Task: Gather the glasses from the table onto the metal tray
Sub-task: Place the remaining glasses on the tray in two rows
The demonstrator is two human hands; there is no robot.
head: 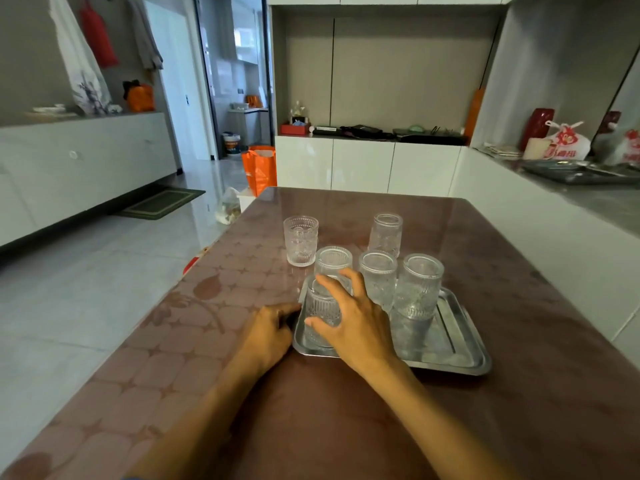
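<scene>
A metal tray (460, 355) lies on the brown table (519, 393). My right hand (353, 317) is wrapped around a ribbed glass (320, 306) standing at the tray's near left corner. Three more glasses, turned upside down, stand on the tray: one at the far left (333, 261), one in the middle (378, 275), one to the right (419, 289). An upright glass (300, 240) stands on the table past the tray's left side. Another upside-down glass (385, 234) stands on the table behind the tray. My left hand (268, 332) grips the tray's left edge.
An orange bag (259, 169) and a plastic bag (228, 207) sit on the floor past the table's far left corner. A grey counter at the right carries a dark tray (581, 171), a red-printed bag (568, 140) and a red vase (536, 128).
</scene>
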